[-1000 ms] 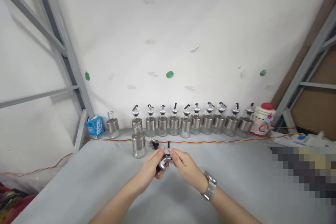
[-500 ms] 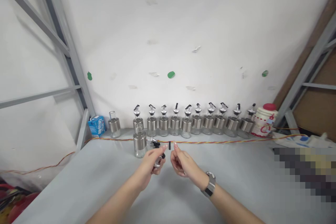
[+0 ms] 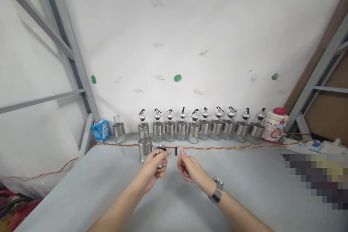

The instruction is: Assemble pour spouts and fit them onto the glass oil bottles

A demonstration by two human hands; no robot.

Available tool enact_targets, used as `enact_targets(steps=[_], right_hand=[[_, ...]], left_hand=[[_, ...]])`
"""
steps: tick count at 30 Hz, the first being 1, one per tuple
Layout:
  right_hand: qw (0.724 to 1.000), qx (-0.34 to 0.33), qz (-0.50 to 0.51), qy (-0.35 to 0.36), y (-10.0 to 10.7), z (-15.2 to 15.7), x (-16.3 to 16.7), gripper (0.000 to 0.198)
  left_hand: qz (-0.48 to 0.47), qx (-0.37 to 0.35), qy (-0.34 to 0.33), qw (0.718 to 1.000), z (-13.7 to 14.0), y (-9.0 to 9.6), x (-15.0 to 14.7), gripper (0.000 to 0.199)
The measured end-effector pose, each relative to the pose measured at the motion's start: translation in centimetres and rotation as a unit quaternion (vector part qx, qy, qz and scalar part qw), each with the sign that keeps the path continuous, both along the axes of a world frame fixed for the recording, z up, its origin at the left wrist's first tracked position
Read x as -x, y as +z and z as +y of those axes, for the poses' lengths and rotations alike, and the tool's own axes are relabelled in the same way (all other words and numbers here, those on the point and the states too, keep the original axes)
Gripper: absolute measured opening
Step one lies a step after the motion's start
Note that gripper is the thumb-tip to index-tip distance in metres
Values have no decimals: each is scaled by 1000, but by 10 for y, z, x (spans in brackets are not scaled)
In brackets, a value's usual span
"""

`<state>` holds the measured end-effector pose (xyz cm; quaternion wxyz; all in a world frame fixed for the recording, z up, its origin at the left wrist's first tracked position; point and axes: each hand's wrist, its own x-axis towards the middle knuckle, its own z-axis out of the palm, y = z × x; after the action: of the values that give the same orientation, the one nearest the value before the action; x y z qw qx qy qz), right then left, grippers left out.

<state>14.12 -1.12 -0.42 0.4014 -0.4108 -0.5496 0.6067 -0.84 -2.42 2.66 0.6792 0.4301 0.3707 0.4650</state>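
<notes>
My left hand point(image 3: 152, 169) is closed around a silver pourer spout point(image 3: 161, 165), mostly hidden by the fingers. Just behind that hand, another silver and black pourer spout point(image 3: 160, 146) lies on the table. Left of it stands an open glass bottle point(image 3: 145, 146) with a steel sleeve and no spout, its lower right side covered by my left hand. My right hand point(image 3: 191, 168), with a watch on its wrist, has curled fingers and a raised thumb; whatever it may hold is hidden. A small black strip point(image 3: 175, 151) sits on the table beyond the gap between my hands.
Along the wall runs a row of several spouted glass bottles point(image 3: 193, 130). A spoutless bottle point(image 3: 119, 130) and a blue carton point(image 3: 100, 131) stand left, a white jar with a red lid point(image 3: 274, 125) right. A twisted red-yellow cable point(image 3: 231, 147) crosses the table point(image 3: 168, 206).
My left hand has shifted a little left and away from my right hand, and the spout in it is more covered by fingers. My right hand has hardly moved.
</notes>
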Motion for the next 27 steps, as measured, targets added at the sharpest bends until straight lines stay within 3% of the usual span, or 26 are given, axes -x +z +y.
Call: enact_targets(steps=[5,9,12,15,17,21,27], right_hand=[[1000,5,4,-7,-3,3,-2,58],[1000,-2,-1,2,-2,1,-2,59],[1000,-5,-6,1,0,-1,0,60],[1000,0,-14,3,-1,0,0,60],[1000,1,-16,5,-5,2,0,61],[1000,-12,-16,5,-11,7,-1,61],[1000,-19,-20,3,-11,9,-1,61]], left_hand=[[11,-131,90,987,1,6,5,20],[64,-236,207,947,5,21,21,24],[21,-283,278,918,17,39,37,26],[5,-312,269,911,34,54,49,23],[-3,-288,248,925,45,56,52,25],[-2,-228,179,957,56,46,53,25],[17,-211,163,964,60,41,57,28]])
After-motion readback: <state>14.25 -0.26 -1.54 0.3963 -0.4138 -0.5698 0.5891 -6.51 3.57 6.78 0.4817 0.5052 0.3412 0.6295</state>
